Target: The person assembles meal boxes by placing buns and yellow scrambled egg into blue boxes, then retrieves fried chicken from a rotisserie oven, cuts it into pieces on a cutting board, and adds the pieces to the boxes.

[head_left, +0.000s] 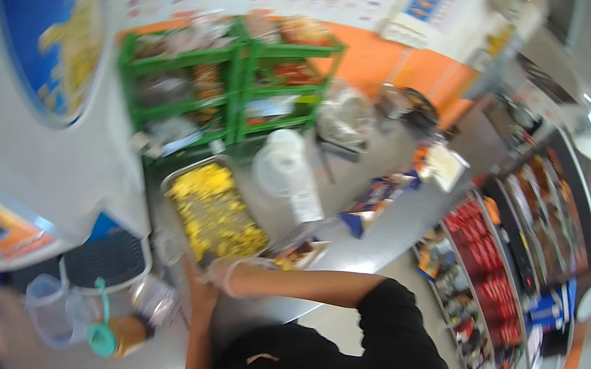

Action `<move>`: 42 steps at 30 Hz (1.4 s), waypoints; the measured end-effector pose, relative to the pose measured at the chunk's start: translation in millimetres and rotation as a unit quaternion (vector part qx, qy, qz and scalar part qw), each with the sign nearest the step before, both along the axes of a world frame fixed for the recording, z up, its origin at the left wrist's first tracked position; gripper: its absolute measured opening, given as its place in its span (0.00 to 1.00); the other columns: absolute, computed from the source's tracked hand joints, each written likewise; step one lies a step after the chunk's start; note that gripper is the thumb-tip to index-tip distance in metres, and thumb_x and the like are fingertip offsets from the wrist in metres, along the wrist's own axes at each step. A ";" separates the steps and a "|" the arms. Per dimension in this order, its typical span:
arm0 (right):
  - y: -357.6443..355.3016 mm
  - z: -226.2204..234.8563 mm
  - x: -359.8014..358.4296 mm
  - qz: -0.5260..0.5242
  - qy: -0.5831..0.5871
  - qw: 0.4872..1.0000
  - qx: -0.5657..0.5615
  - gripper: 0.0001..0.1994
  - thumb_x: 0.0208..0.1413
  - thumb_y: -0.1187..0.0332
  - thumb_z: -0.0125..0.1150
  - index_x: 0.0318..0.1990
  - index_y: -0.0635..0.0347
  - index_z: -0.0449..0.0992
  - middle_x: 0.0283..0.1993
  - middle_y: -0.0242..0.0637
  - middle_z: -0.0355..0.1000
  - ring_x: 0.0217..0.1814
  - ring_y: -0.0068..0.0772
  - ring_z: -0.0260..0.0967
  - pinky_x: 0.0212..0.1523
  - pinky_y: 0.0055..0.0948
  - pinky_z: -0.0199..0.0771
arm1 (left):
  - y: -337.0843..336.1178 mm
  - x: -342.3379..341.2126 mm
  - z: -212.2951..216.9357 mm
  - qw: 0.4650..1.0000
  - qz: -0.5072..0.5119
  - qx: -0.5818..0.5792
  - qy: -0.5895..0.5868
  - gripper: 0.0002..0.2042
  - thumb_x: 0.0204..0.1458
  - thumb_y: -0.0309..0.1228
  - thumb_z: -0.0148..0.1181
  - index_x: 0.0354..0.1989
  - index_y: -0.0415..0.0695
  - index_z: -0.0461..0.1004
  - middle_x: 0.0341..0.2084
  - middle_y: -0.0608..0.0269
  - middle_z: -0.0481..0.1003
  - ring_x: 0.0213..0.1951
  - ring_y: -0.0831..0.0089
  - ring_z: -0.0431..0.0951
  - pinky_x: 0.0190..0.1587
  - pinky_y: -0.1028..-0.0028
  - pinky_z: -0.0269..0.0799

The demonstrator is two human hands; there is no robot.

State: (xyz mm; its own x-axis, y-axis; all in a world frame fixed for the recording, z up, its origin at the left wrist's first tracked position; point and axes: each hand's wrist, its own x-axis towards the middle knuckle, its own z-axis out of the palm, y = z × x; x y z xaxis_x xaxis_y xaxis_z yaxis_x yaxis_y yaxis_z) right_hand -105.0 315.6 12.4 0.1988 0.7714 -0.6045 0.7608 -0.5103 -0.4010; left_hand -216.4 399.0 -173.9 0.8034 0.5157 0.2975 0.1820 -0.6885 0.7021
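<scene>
A metal tray [228, 213] with yellow chopped food pieces [202, 182] lies on the steel counter. The pieces are heaped at its far end and scattered thinner toward me. My left hand [173, 249], in a clear glove, is beside the tray's near left corner. My right hand [230, 272], also gloved, crosses in front of my left wrist at the tray's near edge. Blur and the gloves hide the fingers of both hands, so whether either grips anything does not show. An open carton with yellow bits [304, 254] stands right of the tray.
Green racks [238, 84] of bagged goods stand behind the tray. White round tubs [279, 167] are right of it. A clear jug [51, 308] and a teal-lidded bottle [112, 339] stand at the near left. Red packages fill shelves [474, 242] across the floor.
</scene>
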 end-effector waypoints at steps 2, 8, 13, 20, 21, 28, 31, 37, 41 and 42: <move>5.1 -7.5 -7.0 -0.059 -0.017 0.998 0.005 0.12 0.55 0.68 0.50 0.35 0.66 0.79 0.33 0.53 0.76 0.37 0.52 0.76 0.37 0.45 0.74 | -1.6 3.8 -3.6 0.999 0.022 0.024 0.003 0.49 0.44 0.38 0.67 0.65 0.25 0.40 0.65 0.30 0.44 0.67 0.43 0.46 0.68 0.60 0.43; 1.3 30.6 2.8 -0.008 -0.056 0.997 0.052 0.16 0.56 0.65 0.47 0.36 0.70 0.78 0.33 0.58 0.74 0.39 0.56 0.75 0.41 0.45 0.72 | -17.6 8.6 49.9 0.993 0.047 -0.105 -0.019 0.52 0.39 0.31 0.71 0.66 0.26 0.37 0.63 0.29 0.47 0.64 0.40 0.51 0.66 0.59 0.49; 5.3 10.9 43.3 -0.076 0.004 0.996 0.034 0.15 0.53 0.65 0.48 0.40 0.64 0.77 0.40 0.52 0.75 0.39 0.50 0.73 0.39 0.43 0.71 | -19.9 7.1 67.0 0.987 0.053 -0.155 0.002 0.54 0.39 0.33 0.72 0.66 0.26 0.35 0.62 0.29 0.48 0.64 0.39 0.52 0.65 0.57 0.50; 4.3 -26.4 75.6 0.182 -0.070 0.979 0.051 0.11 0.46 0.71 0.55 0.38 0.64 0.78 0.36 0.51 0.75 0.36 0.50 0.74 0.37 0.41 0.74 | -25.0 7.7 77.3 0.986 0.093 -0.102 0.098 0.48 0.40 0.32 0.68 0.65 0.28 0.41 0.62 0.30 0.48 0.64 0.41 0.52 0.65 0.56 0.49; 5.8 -24.4 67.4 0.227 -0.100 0.968 0.030 0.11 0.47 0.71 0.55 0.37 0.64 0.79 0.36 0.52 0.75 0.36 0.51 0.74 0.38 0.41 0.74 | -23.8 10.3 74.4 0.988 0.098 -0.062 0.105 0.47 0.40 0.31 0.67 0.65 0.28 0.42 0.63 0.30 0.48 0.64 0.41 0.52 0.65 0.56 0.48; 17.4 -4.1 49.2 0.122 -0.126 0.984 -0.009 0.15 0.50 0.64 0.53 0.35 0.68 0.78 0.37 0.55 0.75 0.39 0.53 0.74 0.40 0.43 0.73 | -24.0 16.3 98.0 0.985 0.064 0.041 0.153 0.48 0.40 0.29 0.65 0.66 0.28 0.38 0.64 0.31 0.45 0.65 0.40 0.49 0.66 0.56 0.47; 18.2 12.8 43.2 0.005 -0.088 0.996 0.029 0.19 0.52 0.56 0.54 0.38 0.65 0.78 0.40 0.51 0.76 0.43 0.54 0.73 0.45 0.42 0.71 | -21.6 0.3 102.7 0.986 0.050 -0.107 0.115 0.52 0.41 0.29 0.65 0.67 0.31 0.31 0.63 0.29 0.47 0.64 0.36 0.50 0.65 0.53 0.46; 28.7 -11.6 25.5 0.069 -0.049 0.995 0.047 0.28 0.51 0.53 0.56 0.52 0.67 0.69 0.42 0.57 0.74 0.47 0.55 0.72 0.48 0.42 0.70 | -18.2 -4.5 101.1 0.968 0.067 -0.239 -0.026 0.55 0.42 0.21 0.63 0.67 0.36 0.21 0.56 0.34 0.63 0.54 0.42 0.68 0.55 0.60 0.64; 31.0 -15.5 19.0 0.086 -0.061 0.993 0.052 0.28 0.50 0.55 0.57 0.53 0.69 0.67 0.41 0.60 0.73 0.46 0.55 0.72 0.48 0.42 0.70 | -16.6 -4.6 94.8 0.961 0.093 -0.256 -0.055 0.55 0.43 0.18 0.62 0.66 0.39 0.17 0.55 0.41 0.66 0.52 0.48 0.71 0.51 0.64 0.68; 32.5 -18.9 20.1 0.074 -0.053 0.995 0.039 0.27 0.51 0.56 0.57 0.53 0.68 0.67 0.41 0.59 0.73 0.46 0.56 0.72 0.48 0.42 0.70 | -16.4 -5.4 94.7 0.959 0.097 -0.263 -0.045 0.55 0.43 0.18 0.62 0.66 0.39 0.16 0.55 0.42 0.66 0.52 0.47 0.71 0.52 0.64 0.67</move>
State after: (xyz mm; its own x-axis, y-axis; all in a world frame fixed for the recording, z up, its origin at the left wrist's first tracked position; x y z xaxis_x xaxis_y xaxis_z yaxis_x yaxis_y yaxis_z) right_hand -84.9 348.2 -6.5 0.1381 0.8406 -0.5238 0.8654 -0.3596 -0.3490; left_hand -221.8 382.6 -79.2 0.6605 0.7506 0.0183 0.1934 -0.1936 0.9618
